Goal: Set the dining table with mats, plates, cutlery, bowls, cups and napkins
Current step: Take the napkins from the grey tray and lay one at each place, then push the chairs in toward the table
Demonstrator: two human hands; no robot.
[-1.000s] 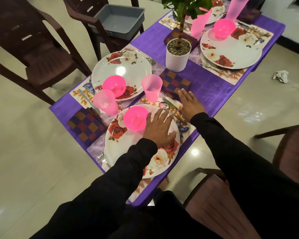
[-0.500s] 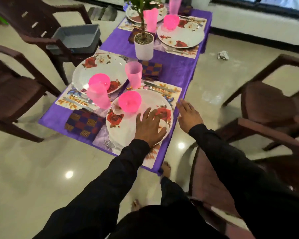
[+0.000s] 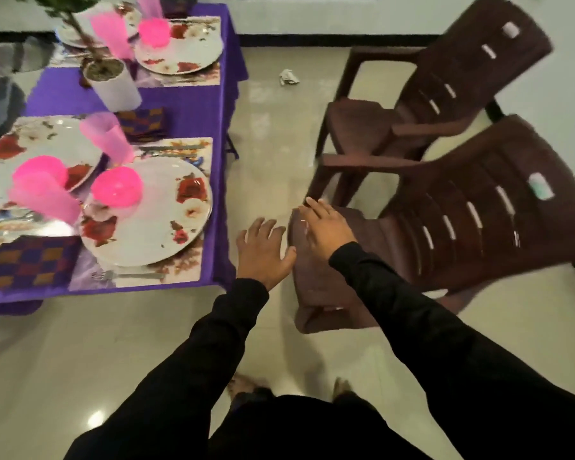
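- So the table with the purple cloth (image 3: pixel 186 107) sits on the left, laid out with floral plates on printed mats.
- The near plate (image 3: pixel 153 210) has a pink bowl (image 3: pixel 117 187) sitting on its left part, and nothing I can make out inside the bowl.
- Left of that, a second plate (image 3: pixel 37 151) carries another pink bowl (image 3: pixel 40 171), with a pink cup (image 3: pixel 44 199) just in front of it, pretty blurry.
- Another pink cup (image 3: pixel 108 137) stands between the two near plates, looks tilted from the blur.
- Checked napkin (image 3: pixel 30 260) lies at the near left corner, a second one (image 3: pixel 141 122) by the white plant pot (image 3: pixel 118 89), which has gravel and a thin stem in it.
- A fork (image 3: pixel 130 276) lies on the mat in front of the near plate.
- Far end has one more plate (image 3: pixel 183 51) with a pink bowl (image 3: pixel 153 32) on it.
- Left hand (image 3: pixel 263 252) hovers off the table edge over the floor, fingers spread and straight, holding nothing.
- Right hand (image 3: pixel 326 227) lies flat on the front of the seat of the near brown plastic chair (image 3: pixel 462 227), fingers relaxed, not gripping.
- A second brown chair (image 3: pixel 429 94) stands behind it; both have a small pale sticker on the backrest, too blurred to read.
- Crumpled white paper (image 3: pixel 289 77) on the floor far off.
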